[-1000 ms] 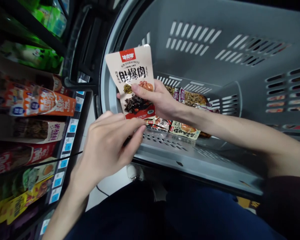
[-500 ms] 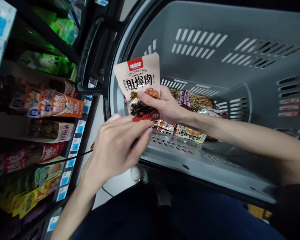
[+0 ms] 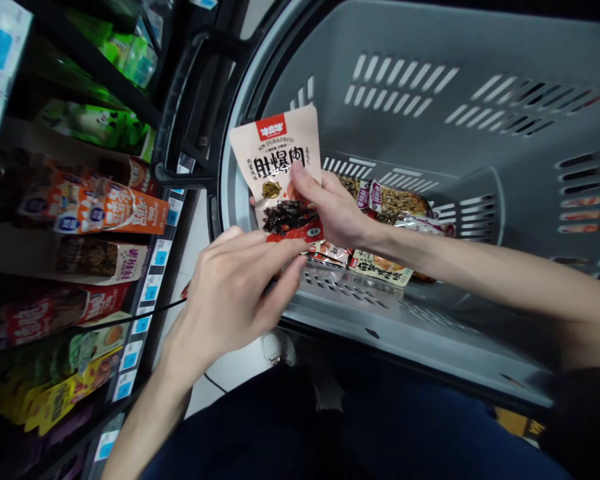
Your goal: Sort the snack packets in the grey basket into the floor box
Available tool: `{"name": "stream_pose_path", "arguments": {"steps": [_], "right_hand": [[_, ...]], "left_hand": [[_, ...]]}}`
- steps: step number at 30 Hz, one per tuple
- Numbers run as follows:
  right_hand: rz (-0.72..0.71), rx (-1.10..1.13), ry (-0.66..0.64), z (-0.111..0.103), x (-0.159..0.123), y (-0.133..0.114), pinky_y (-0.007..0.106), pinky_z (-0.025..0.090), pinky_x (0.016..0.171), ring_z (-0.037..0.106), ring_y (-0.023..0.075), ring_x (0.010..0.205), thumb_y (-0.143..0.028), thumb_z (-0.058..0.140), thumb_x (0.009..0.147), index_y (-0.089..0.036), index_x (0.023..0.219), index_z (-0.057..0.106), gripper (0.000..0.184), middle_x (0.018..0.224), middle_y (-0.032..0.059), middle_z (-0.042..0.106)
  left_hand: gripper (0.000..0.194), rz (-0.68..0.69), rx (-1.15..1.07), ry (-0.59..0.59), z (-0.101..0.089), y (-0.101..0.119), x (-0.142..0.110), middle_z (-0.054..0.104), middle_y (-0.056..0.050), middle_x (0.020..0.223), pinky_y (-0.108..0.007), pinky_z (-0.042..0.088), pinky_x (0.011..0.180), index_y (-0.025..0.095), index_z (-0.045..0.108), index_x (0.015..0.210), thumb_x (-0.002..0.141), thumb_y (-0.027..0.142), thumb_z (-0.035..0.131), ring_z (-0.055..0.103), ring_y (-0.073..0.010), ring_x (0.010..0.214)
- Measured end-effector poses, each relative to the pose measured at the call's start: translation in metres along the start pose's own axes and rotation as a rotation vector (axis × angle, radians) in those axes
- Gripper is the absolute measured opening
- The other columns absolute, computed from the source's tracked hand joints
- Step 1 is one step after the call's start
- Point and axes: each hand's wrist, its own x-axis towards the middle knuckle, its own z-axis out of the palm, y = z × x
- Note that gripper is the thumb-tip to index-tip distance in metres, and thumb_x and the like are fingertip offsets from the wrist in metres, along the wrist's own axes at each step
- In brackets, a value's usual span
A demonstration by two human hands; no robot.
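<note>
Over a grey slotted basket [image 3: 430, 40], the right hand [image 3: 340, 207] grasps a cream-and-red pouch [image 3: 279, 140], with the left hand [image 3: 237, 287] at its lower edge.
The basket spreads beyond and to the right of the hands; a shelf rack [image 3: 143, 325] of bagged goods stands to their left, orange packs [image 3: 115, 205] among them. The right hand clamps the pouch by its right side, thumb flat across the printed front. The left hand is curled palm down, thumb and forefinger close together; whether they pinch the pouch, I cannot tell. A white shoe [image 3: 277, 347] shows below the left hand. Inside the basket, purple-labelled packets [image 3: 403, 201] and a cream packet [image 3: 383, 265] lie beside the right wrist.
</note>
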Motion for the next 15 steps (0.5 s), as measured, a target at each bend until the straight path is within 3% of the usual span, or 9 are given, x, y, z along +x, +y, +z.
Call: {"name": "stream_pose_path", "arguments": {"steps": [4, 15], "right_hand": [[0.083, -0.025, 0.044, 0.002, 0.000, 0.000, 0.047, 0.062, 0.099, 0.069, 0.0284, 0.113, -0.089, 0.055, 0.089, -0.018, 0.105, 0.073, 0.075, 0.106, 0.0109, 0.075], [0.116, -0.040, -0.014, 0.005, -0.004, -0.011, 0.046, 0.059, 0.104, 0.070, 0.0264, 0.111, -0.078, 0.058, 0.095, -0.016, 0.098, 0.071, 0.064, 0.102, 0.0073, 0.076]], "left_hand": [[0.014, 0.002, 0.006, 0.007, 0.000, -0.001, 0.000, 0.064, 0.001, 0.071, -0.033, 0.033, 0.064, 0.012, 0.072, 0.106, 0.099, 0.017, 0.062, 0.048, -0.0127, 0.060], [0.013, 0.006, 0.030, 0.006, 0.001, -0.001, -0.001, 0.060, 0.003, 0.068, -0.032, 0.033, 0.063, 0.015, 0.072, 0.104, 0.100, 0.019, 0.060, 0.049, -0.0133, 0.060]]}}
